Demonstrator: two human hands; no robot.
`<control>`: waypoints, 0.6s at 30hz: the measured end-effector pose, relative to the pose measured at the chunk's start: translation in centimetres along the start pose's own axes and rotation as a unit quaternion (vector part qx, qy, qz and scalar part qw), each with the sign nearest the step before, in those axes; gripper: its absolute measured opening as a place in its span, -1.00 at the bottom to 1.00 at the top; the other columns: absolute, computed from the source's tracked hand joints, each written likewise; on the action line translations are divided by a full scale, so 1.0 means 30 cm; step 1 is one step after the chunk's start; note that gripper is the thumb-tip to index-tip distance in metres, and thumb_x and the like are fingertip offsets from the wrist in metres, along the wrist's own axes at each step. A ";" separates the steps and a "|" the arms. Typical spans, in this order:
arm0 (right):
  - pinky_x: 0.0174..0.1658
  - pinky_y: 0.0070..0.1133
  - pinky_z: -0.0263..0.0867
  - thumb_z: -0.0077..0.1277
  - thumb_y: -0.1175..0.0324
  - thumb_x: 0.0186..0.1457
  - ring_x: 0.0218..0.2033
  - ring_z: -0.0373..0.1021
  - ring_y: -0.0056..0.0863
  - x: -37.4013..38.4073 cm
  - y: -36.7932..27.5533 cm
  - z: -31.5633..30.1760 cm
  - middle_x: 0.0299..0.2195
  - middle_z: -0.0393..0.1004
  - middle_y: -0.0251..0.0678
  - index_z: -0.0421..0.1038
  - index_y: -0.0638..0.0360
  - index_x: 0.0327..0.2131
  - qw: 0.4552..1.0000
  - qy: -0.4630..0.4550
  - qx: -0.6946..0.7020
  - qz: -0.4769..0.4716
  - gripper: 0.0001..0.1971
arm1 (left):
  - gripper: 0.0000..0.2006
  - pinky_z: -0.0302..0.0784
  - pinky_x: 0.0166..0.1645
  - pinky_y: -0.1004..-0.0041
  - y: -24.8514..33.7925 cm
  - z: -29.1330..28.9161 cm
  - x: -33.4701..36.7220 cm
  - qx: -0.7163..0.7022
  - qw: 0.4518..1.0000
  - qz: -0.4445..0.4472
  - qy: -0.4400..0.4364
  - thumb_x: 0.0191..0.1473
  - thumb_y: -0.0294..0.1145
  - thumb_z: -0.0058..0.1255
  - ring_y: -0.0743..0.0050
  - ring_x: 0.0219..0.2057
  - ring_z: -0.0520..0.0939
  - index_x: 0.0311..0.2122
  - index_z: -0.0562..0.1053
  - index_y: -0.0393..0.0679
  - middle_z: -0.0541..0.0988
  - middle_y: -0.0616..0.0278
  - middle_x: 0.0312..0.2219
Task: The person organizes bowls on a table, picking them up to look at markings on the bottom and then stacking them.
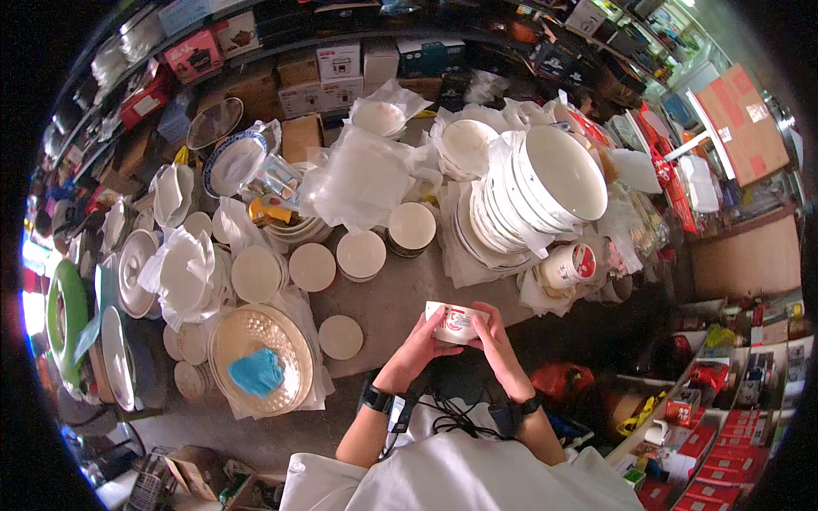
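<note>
Just beyond my lap I hold a small white bowl with a red printed pattern on its side. My left hand grips its left side, with the thumb over the near face. The right hand is closed on the opposite side. Past the bowl stand round white bowls, one of them a stacked bowl and another a pale bowl. To the right lies a tall leaning stack of large white bowls. A smaller white bowl with a red label rests in wrapping paper below that stack.
On the left, a pearly round dish carries a blue cloth. White wrapping sheets lie mid-table. Boxes line the back shelf, and a green round rim stands far left. Red boxes fill shelving at lower right.
</note>
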State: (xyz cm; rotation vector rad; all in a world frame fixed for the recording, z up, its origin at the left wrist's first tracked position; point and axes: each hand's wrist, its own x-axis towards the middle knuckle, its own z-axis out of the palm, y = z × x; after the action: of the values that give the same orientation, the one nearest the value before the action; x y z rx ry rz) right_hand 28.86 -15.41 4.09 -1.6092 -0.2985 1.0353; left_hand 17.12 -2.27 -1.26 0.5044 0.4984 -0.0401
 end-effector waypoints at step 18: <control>-0.02 -0.36 0.42 0.11 -0.03 0.17 0.04 0.32 -0.41 0.114 0.265 -0.379 0.04 0.30 -0.26 0.12 0.03 0.14 0.950 -0.216 0.139 0.179 -0.39 | -0.46 0.49 0.14 0.09 -0.331 0.162 0.055 0.035 0.981 0.011 0.191 0.32 0.11 -0.27 0.19 0.16 0.40 0.25 0.08 0.02 0.30 0.16 0.16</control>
State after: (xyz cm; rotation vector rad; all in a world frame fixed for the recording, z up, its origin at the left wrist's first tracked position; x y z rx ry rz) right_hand 36.75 -23.26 -4.88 -1.1929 -0.1421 1.6391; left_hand 19.18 -13.14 -2.83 0.5904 0.8702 0.0614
